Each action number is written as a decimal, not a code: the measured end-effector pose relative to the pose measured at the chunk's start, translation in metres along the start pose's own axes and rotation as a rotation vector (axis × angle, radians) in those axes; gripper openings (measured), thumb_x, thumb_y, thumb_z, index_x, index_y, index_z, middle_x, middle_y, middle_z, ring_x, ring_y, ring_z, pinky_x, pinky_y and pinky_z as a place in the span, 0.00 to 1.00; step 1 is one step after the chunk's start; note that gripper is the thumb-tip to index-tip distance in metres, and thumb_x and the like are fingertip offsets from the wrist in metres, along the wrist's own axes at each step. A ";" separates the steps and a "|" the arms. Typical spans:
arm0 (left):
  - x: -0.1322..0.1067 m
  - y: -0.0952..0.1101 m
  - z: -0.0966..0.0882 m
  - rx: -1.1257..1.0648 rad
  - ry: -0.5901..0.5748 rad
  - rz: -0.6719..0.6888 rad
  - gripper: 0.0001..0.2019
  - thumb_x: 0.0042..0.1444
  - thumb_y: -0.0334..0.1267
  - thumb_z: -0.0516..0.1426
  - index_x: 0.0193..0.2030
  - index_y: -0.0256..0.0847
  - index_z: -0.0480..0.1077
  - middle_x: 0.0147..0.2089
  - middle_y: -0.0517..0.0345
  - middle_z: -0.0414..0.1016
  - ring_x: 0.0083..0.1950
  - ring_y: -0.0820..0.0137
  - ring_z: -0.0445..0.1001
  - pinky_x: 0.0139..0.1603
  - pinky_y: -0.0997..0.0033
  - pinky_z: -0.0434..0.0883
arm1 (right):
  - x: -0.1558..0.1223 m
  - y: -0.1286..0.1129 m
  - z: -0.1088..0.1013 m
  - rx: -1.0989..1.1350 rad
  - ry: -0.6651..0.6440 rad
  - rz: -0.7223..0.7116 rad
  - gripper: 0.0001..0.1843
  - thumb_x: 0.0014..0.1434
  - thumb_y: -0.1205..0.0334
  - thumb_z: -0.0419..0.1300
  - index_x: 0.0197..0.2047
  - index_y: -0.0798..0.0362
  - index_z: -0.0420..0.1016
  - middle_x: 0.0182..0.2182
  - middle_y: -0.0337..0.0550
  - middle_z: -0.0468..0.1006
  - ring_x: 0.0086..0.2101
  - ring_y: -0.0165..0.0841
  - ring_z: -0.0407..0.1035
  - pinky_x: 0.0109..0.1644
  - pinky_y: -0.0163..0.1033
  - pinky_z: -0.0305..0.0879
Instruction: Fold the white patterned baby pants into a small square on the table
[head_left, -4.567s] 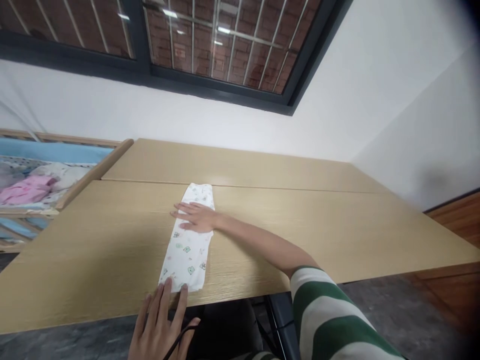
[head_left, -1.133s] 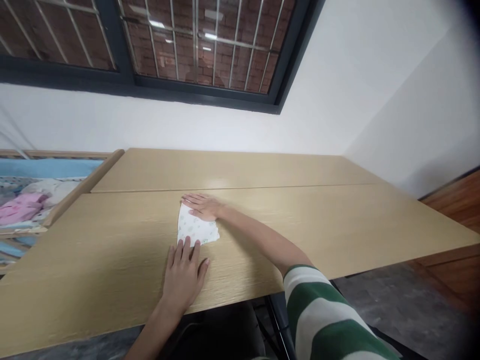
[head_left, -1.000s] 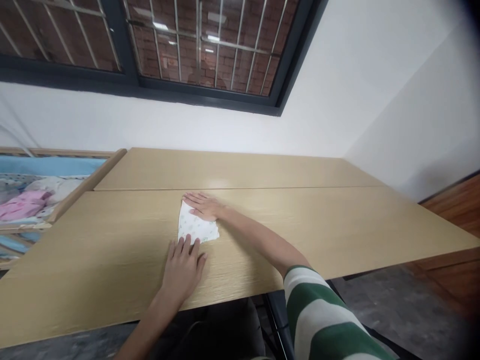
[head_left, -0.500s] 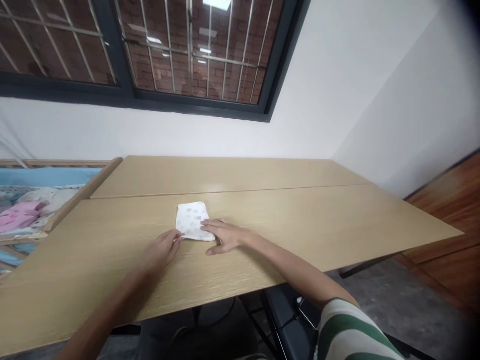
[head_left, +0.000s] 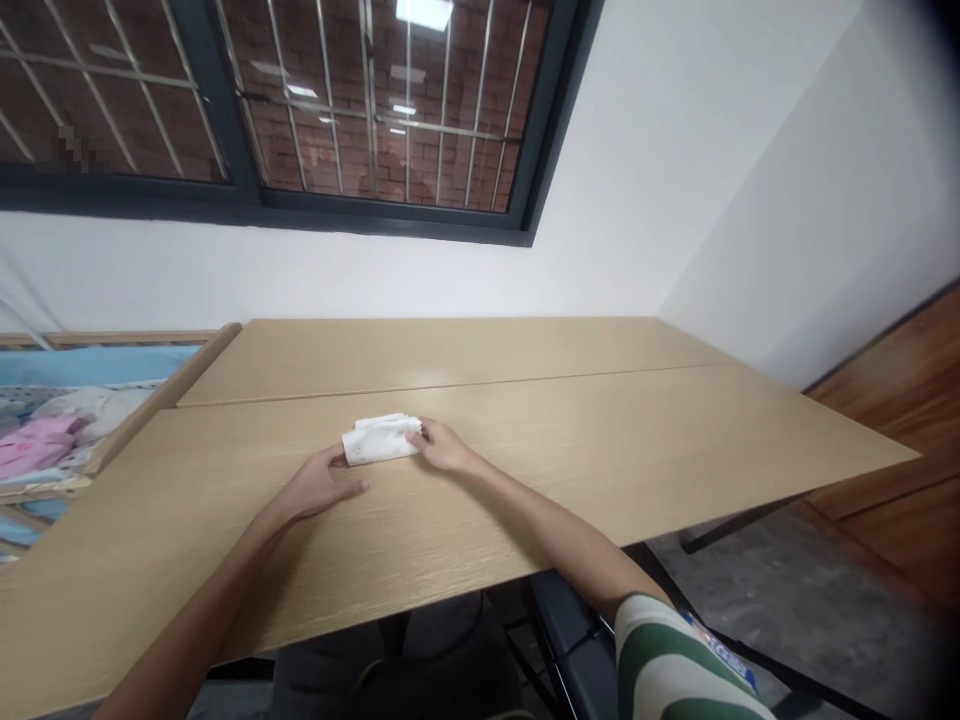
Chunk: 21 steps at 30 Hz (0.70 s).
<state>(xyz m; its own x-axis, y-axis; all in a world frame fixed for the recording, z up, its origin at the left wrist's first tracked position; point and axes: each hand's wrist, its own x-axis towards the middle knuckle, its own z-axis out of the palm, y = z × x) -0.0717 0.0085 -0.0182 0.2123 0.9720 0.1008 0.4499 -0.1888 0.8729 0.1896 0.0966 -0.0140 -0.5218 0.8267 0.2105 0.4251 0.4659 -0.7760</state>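
White cotton-like cloth with a faint small print (head_left: pixel 382 442), folded into a narrow strip, lies on a pale wood-grain table (head_left: pixel 600 450), near the seam between its two sections. A person's bare right hand (head_left: pixel 442 447) pinches the strip's right end between thumb and fingers. The left hand (head_left: pixel 315 484), loosely open, meets the left end with its fingers, its thumb spread toward the near edge of the table. A short green-and-white striped sleeve (head_left: pixel 660 655) covers the upper right arm.

To the left, a light wooden crib (head_left: pixel 171 385) with a blue fabric lining (head_left: pixel 105 362) holds a crumpled pink cloth (head_left: pixel 41 445). Behind the table rises a white wall (head_left: pixel 360 275) beneath a dark-framed window (head_left: pixel 397 215) with metal bars. Reddish-brown wooden panelling (head_left: pixel 900 430) stands at right, above a grey floor (head_left: pixel 787 575).
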 end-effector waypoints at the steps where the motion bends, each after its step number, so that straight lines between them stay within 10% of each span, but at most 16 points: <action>1: 0.004 0.000 0.001 -0.042 0.024 -0.009 0.33 0.50 0.60 0.64 0.57 0.38 0.74 0.57 0.45 0.79 0.55 0.51 0.79 0.58 0.53 0.75 | 0.003 0.002 0.002 0.023 0.019 0.018 0.14 0.67 0.54 0.60 0.51 0.52 0.77 0.40 0.48 0.82 0.40 0.39 0.75 0.44 0.42 0.70; 9: 0.041 -0.013 0.013 0.157 0.394 -0.198 0.21 0.56 0.57 0.56 0.41 0.39 0.71 0.36 0.46 0.81 0.39 0.56 0.80 0.44 0.58 0.75 | 0.022 0.017 0.017 0.035 0.193 0.169 0.11 0.61 0.55 0.64 0.40 0.54 0.73 0.32 0.41 0.76 0.32 0.32 0.69 0.37 0.36 0.66; 14: 0.045 -0.015 0.021 0.323 0.499 -0.241 0.25 0.58 0.48 0.57 0.58 0.35 0.66 0.45 0.41 0.79 0.53 0.48 0.77 0.56 0.47 0.71 | 0.026 0.014 0.019 -0.023 0.252 0.274 0.15 0.58 0.56 0.65 0.45 0.55 0.72 0.37 0.44 0.77 0.37 0.35 0.72 0.42 0.39 0.69; 21: 0.049 0.002 0.048 0.489 0.518 0.189 0.37 0.68 0.52 0.47 0.75 0.28 0.45 0.75 0.29 0.52 0.77 0.48 0.52 0.74 0.43 0.56 | 0.019 -0.014 0.028 -0.422 0.136 -0.297 0.31 0.71 0.58 0.47 0.74 0.57 0.53 0.71 0.58 0.58 0.70 0.43 0.49 0.73 0.52 0.46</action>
<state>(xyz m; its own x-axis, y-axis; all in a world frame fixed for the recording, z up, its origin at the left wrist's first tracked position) -0.0184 0.0492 -0.0343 -0.0581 0.8355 0.5465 0.8076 -0.2824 0.5177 0.1534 0.0971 -0.0160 -0.5761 0.6601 0.4821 0.5488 0.7494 -0.3704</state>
